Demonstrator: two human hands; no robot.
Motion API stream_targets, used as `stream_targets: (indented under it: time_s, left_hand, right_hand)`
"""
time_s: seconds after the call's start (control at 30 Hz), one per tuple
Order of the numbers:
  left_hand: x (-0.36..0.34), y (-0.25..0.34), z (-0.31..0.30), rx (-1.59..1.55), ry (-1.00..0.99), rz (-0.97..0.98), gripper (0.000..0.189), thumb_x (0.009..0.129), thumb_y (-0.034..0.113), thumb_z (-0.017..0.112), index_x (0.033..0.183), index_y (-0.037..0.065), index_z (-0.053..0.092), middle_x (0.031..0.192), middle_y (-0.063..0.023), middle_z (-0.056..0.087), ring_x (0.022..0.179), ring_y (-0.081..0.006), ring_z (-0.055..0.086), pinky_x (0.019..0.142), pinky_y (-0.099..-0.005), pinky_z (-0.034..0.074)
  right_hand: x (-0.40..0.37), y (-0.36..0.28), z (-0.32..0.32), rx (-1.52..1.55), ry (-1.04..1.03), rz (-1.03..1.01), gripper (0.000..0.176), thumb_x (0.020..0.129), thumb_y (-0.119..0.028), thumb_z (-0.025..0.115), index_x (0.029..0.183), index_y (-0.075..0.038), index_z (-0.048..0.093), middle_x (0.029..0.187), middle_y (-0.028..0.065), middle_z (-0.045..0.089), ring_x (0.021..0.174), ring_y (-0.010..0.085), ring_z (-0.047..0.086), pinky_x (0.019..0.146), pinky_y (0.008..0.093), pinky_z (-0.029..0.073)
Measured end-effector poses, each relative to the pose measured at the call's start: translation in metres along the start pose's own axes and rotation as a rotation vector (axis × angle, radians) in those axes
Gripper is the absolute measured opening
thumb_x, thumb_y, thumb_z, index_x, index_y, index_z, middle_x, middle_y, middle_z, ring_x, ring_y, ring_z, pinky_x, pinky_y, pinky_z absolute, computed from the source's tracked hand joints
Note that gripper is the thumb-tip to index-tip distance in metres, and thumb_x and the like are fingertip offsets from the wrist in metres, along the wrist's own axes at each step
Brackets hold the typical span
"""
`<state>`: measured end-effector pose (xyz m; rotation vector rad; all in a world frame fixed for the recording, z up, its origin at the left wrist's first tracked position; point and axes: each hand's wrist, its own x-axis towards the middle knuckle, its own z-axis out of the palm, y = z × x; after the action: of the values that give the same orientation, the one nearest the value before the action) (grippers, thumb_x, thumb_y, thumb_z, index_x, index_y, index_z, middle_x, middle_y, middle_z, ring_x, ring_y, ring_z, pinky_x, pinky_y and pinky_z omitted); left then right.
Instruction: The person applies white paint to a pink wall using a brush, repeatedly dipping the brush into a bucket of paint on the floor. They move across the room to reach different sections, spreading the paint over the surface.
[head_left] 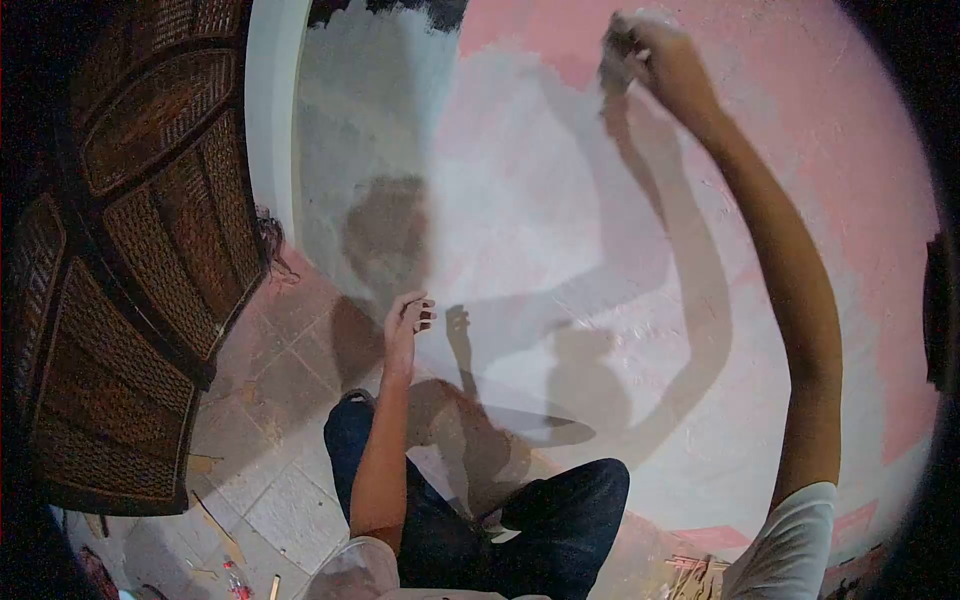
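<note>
High on the wall [510, 190], painted in patches of white and pink, my right hand [672, 68] is closed round a small dark grey piece [616, 60] held at the painted surface. It is blurred, and I cannot tell whether it is a pad, a cloth or sandpaper. My right arm stretches up to it, casting a long shadow across the wall. Lower down, my left hand [407, 325] is raised in front of the wall above my knee, its fingers loosely bent and apart with nothing in them.
A dark wooden panelled door [165, 230] stands at the left, beside a pale frame [272, 130]. Tiled floor [290, 505] lies below, with wood scraps [218, 525] and a clear bottle [238, 580]. Thin sticks [695, 570] lie at the wall's foot. My bent knees [570, 500] are close to the wall.
</note>
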<state>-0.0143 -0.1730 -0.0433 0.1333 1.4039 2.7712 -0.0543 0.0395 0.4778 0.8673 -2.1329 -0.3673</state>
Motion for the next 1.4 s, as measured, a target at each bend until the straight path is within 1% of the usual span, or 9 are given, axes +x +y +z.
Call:
stream_targets:
  time_s: [0.1, 0.23, 0.33, 0.67, 0.77, 0.9, 1.1, 1.17, 1.4]
  left_hand:
    - [0.001, 0.005, -0.004, -0.025, -0.006, 0.001, 0.026, 0.102, 0.022, 0.056, 0.121, 0.007, 0.065, 0.107, -0.0058, 0.069, 0.09, -0.0163, 0.067, 0.08, -0.0304, 0.054]
    - [-0.003, 0.009, -0.002, -0.021, -0.003, -0.009, 0.027, 0.103, 0.022, 0.055, 0.122, 0.006, 0.064, 0.108, -0.0072, 0.069, 0.092, -0.0168, 0.065, 0.082, -0.0307, 0.052]
    - [0.001, 0.003, -0.005, -0.039, -0.01, 0.005, 0.027, 0.103, 0.022, 0.055, 0.123, 0.005, 0.064, 0.108, -0.0079, 0.069, 0.093, -0.017, 0.064, 0.083, -0.0311, 0.051]
    - [0.001, 0.01, -0.001, -0.03, 0.021, -0.013, 0.026, 0.103, 0.02, 0.053, 0.121, 0.004, 0.063, 0.107, -0.008, 0.069, 0.093, -0.0163, 0.064, 0.082, -0.0308, 0.051]
    - [0.003, 0.006, -0.002, -0.041, 0.027, -0.013, 0.026, 0.103, 0.019, 0.054, 0.122, 0.004, 0.063, 0.107, -0.0081, 0.069, 0.093, -0.0163, 0.064, 0.082, -0.0308, 0.051]
    - [0.001, 0.012, -0.003, -0.045, 0.008, 0.011, 0.026, 0.103, 0.02, 0.054, 0.122, 0.004, 0.063, 0.107, -0.008, 0.068, 0.093, -0.0163, 0.064, 0.083, -0.0305, 0.051]
    - [0.004, 0.003, -0.007, -0.07, 0.042, -0.009, 0.026, 0.102, 0.021, 0.055, 0.121, 0.004, 0.064, 0.107, -0.0074, 0.068, 0.093, -0.0165, 0.064, 0.083, -0.0305, 0.051]
    - [0.006, 0.001, -0.006, -0.092, 0.034, -0.006, 0.026, 0.102, 0.02, 0.055, 0.121, 0.004, 0.064, 0.108, -0.0074, 0.068, 0.093, -0.0165, 0.064, 0.083, -0.0306, 0.051]
    - [0.005, 0.006, -0.002, -0.065, 0.039, -0.027, 0.027, 0.102, 0.02, 0.055, 0.121, 0.004, 0.064, 0.108, -0.0074, 0.069, 0.093, -0.0164, 0.064, 0.084, -0.0305, 0.051]
  right_hand:
    - [0.032, -0.039, -0.042, -0.104, 0.21, -0.053, 0.015, 0.095, -0.011, 0.062, 0.087, 0.001, 0.063, 0.08, 0.0179, 0.064, 0.073, 0.0344, 0.066, 0.065, 0.0422, 0.052]
    - [-0.024, -0.016, 0.042, -0.356, -0.14, -0.162, 0.035, 0.09, -0.01, 0.062, 0.124, -0.013, 0.065, 0.126, 0.0121, 0.064, 0.096, 0.0352, 0.069, 0.078, 0.0456, 0.057]
    - [-0.04, -0.076, 0.061, -0.1, -0.431, -0.101, 0.028, 0.088, -0.009, 0.066, 0.116, -0.011, 0.068, 0.11, 0.0125, 0.066, 0.097, 0.0342, 0.068, 0.077, 0.0437, 0.057]
    - [0.096, 0.018, -0.06, -0.415, 0.348, -0.215, 0.006, 0.094, -0.009, 0.062, 0.09, -0.006, 0.06, 0.079, 0.0157, 0.059, 0.075, 0.0389, 0.063, 0.063, 0.0465, 0.052]
    - [0.055, 0.071, -0.001, -0.047, -0.073, 0.143, 0.017, 0.091, -0.011, 0.063, 0.105, -0.004, 0.068, 0.096, 0.0129, 0.07, 0.086, 0.0326, 0.07, 0.075, 0.0426, 0.056]
    - [-0.005, -0.027, 0.066, -0.18, -0.258, -0.187, 0.02, 0.095, -0.02, 0.061, 0.11, -0.01, 0.07, 0.101, 0.0196, 0.071, 0.089, 0.0391, 0.07, 0.079, 0.0477, 0.057]
    - [0.057, -0.017, 0.006, -0.132, -0.112, -0.057, 0.028, 0.096, -0.012, 0.057, 0.123, -0.01, 0.06, 0.11, 0.0165, 0.066, 0.088, 0.0351, 0.069, 0.072, 0.0452, 0.058]
    - [0.072, -0.023, -0.008, -0.273, 0.183, -0.279, 0.002, 0.092, -0.009, 0.062, 0.093, -0.008, 0.06, 0.082, 0.0152, 0.059, 0.075, 0.0382, 0.063, 0.063, 0.0481, 0.051]
    - [-0.009, -0.039, 0.096, -0.186, -0.207, -0.17, 0.019, 0.098, -0.014, 0.056, 0.116, -0.009, 0.062, 0.1, 0.0165, 0.068, 0.089, 0.0363, 0.068, 0.073, 0.0453, 0.054]
